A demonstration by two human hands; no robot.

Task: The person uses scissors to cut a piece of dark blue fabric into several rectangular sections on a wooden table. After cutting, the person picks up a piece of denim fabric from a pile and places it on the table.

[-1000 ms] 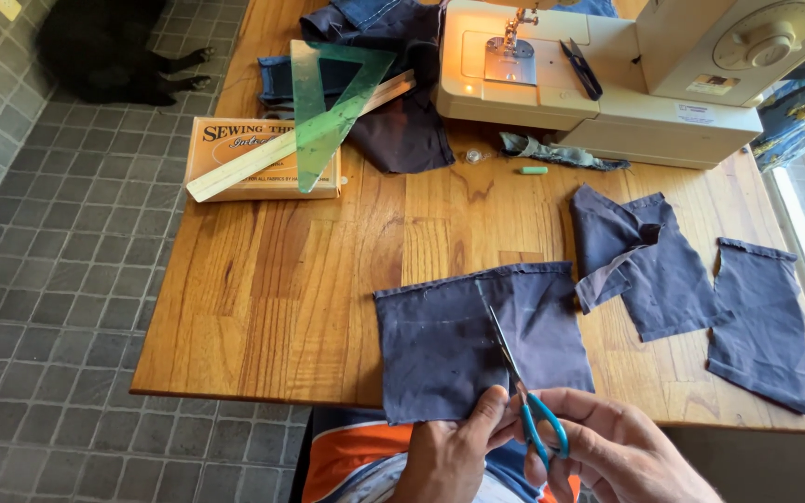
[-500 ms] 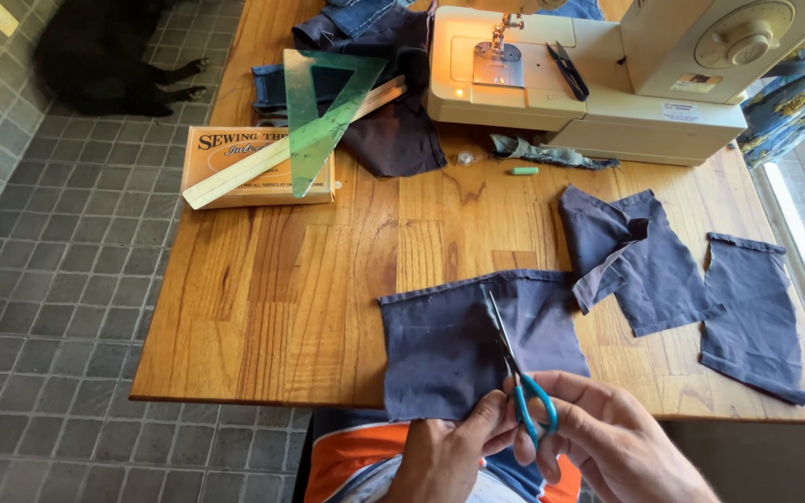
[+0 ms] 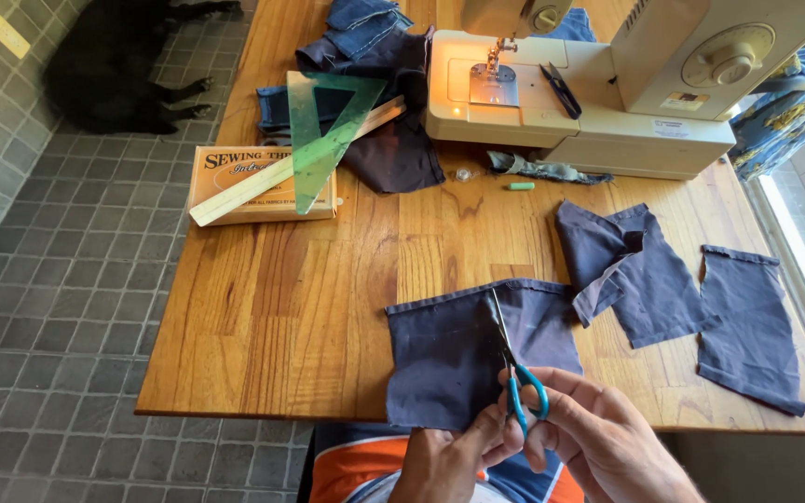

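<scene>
Sunlit and cluttered, a wooden table stands on a grey tiled floor. At its near edge lies a dark blue fabric piece, its lower part hanging over the rim. Teal-handled scissors lie up its middle, blades nearly together and pointing away. The right hand comes in from the near right, thumb and fingers curled through the handle loops. The left hand rises from below, fingertips pinching the cloth's near edge just beside the scissors.

To the right lie two more dark fabric pieces, a folded one and a flat one beyond it. Farther back, a small green chalk and a scrap of cloth lie before the cream sewing machine. At far left, a green set square and a wooden ruler rest across a tan box, beside a heap of denim. A black animal lies on the floor.
</scene>
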